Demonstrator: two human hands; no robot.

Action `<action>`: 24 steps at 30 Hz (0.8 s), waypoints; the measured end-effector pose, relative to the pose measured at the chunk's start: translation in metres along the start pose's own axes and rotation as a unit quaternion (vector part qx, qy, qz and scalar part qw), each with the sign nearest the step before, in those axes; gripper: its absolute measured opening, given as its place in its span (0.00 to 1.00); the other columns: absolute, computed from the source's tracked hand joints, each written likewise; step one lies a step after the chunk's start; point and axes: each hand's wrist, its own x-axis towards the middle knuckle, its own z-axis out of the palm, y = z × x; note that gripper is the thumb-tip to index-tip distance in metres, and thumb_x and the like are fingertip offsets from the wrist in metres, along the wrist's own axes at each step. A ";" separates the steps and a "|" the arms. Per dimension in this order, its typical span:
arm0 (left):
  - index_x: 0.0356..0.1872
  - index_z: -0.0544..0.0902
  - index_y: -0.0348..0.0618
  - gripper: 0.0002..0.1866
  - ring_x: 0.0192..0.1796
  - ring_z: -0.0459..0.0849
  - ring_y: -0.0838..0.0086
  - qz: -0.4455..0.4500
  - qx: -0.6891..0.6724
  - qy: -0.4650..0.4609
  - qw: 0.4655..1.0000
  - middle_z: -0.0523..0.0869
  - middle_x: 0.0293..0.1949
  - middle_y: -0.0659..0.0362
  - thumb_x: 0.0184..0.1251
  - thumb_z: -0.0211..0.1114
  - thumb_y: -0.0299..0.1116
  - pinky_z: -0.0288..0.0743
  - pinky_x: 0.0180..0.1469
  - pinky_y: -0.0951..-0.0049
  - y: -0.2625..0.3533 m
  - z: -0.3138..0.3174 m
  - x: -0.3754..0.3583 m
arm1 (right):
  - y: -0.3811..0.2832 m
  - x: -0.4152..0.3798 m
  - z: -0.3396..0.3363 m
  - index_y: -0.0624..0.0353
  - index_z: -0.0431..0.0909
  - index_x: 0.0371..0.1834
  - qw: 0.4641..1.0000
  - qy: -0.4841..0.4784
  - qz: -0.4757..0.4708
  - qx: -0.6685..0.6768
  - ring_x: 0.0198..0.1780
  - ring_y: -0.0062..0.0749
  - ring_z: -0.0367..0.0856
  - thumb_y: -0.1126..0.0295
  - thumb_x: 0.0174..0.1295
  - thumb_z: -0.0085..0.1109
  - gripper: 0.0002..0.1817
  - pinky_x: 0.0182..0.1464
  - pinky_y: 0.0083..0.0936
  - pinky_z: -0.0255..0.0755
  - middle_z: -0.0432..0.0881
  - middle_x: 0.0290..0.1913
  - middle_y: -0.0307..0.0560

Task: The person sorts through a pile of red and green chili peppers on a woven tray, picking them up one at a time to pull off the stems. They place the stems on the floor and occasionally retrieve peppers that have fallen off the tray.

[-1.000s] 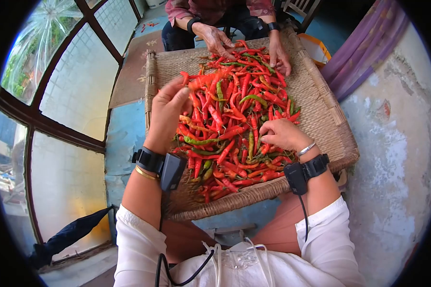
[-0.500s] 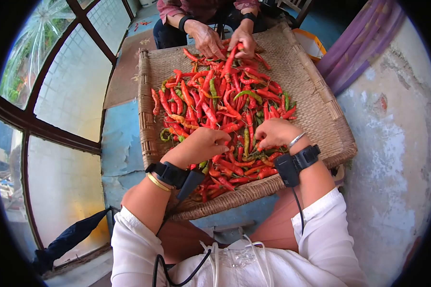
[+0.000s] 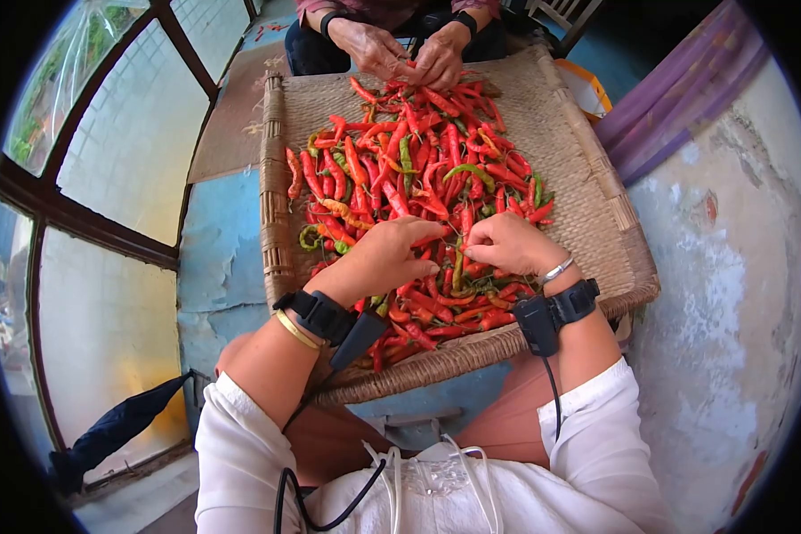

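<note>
A woven tray (image 3: 587,196) holds a heap of red peppers (image 3: 427,307) with some green and orange ones among them. My left hand (image 3: 383,254) is over the near middle of the heap, its fingers curled round a red pepper whose end shows between them. Just to its right, my right hand (image 3: 507,242) has thumb and fingers pinched together close above the peppers; whatever is between the fingertips is too small to make out. The two hands are close together but apart.
Across the tray sits another person, whose two hands (image 3: 405,52) meet over the far peppers. A window (image 3: 120,151) stands at the left, a worn wall (image 3: 712,294) and a purple curtain (image 3: 685,80) at the right. A dark umbrella (image 3: 125,427) lies at lower left.
My hands have drawn closer together, the right one moving left and slightly up. A red pepper now shows in my left hand. The other person's hands have come together, and the view has shifted slightly.
</note>
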 end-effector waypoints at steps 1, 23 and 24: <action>0.44 0.77 0.38 0.17 0.32 0.78 0.77 -0.001 0.000 0.000 1.000 0.80 0.38 0.54 0.51 0.64 0.28 0.72 0.33 0.76 0.001 0.000 0.000 | -0.004 0.001 0.000 0.60 0.77 0.22 0.998 -0.012 -0.013 0.063 0.24 0.35 0.76 0.63 0.49 0.57 0.11 0.28 0.30 0.67 0.77 0.19 0.47; 0.57 0.64 0.32 0.25 0.23 0.73 0.85 -0.254 -0.297 0.255 0.884 0.80 0.34 0.61 0.66 0.52 0.40 0.69 0.25 0.85 -0.010 -0.036 0.007 | 0.015 0.005 0.015 0.57 0.76 0.39 0.989 -0.053 0.052 -0.127 0.44 0.46 0.75 0.75 0.45 0.56 0.14 0.43 0.37 0.69 0.78 0.38 0.53; 0.57 0.64 0.32 0.25 0.23 0.73 0.85 -0.254 -0.297 0.253 0.885 0.80 0.34 0.61 0.66 0.52 0.40 0.69 0.25 0.85 -0.009 -0.033 0.007 | 0.016 0.006 0.016 0.57 0.76 0.39 0.989 -0.051 0.054 -0.126 0.44 0.46 0.75 0.75 0.45 0.56 0.14 0.43 0.37 0.69 0.78 0.38 0.53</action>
